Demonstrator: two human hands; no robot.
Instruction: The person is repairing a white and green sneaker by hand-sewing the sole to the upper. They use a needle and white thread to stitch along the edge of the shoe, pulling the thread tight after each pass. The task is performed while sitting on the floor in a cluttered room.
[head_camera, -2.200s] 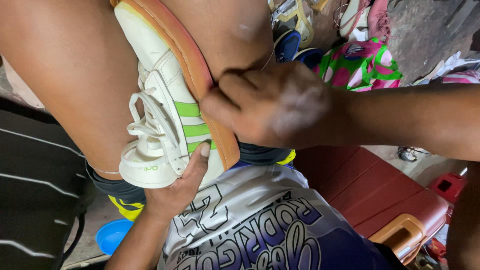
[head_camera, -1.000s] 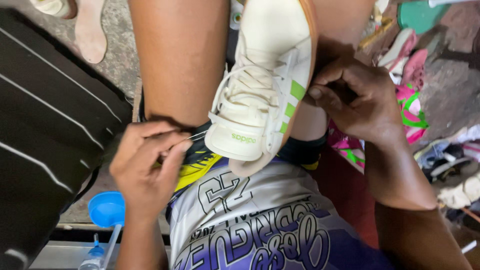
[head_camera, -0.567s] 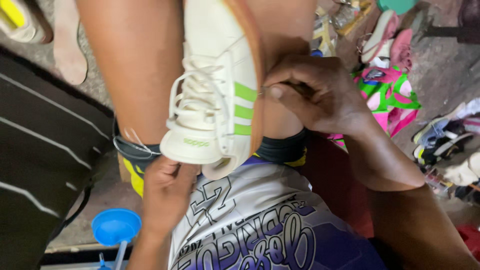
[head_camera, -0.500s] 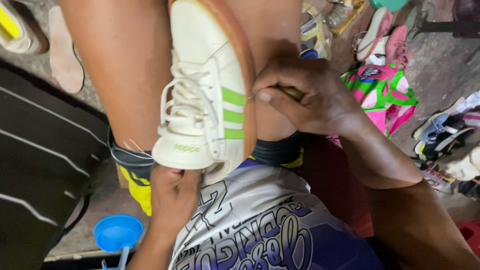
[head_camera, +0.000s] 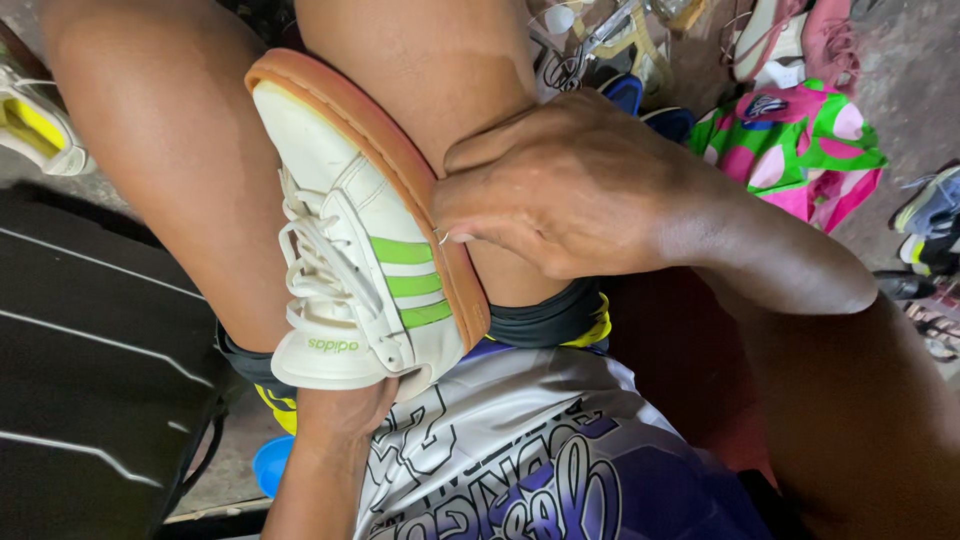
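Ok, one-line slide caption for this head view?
White sneaker clamped between bare knees, right hand pressing its tan sole, left hand under the heel.

The left hand (head_camera: 345, 415) was mostly hidden under the heel of the white sneaker (head_camera: 350, 250), its fingers out of sight. At 3 o'clock of the shoe, the right hand (head_camera: 560, 190) covered whatever its fingertips pinched at the sole's edge. The blue tub (head_camera: 270, 465) at 7 o'clock showed only a sliver.
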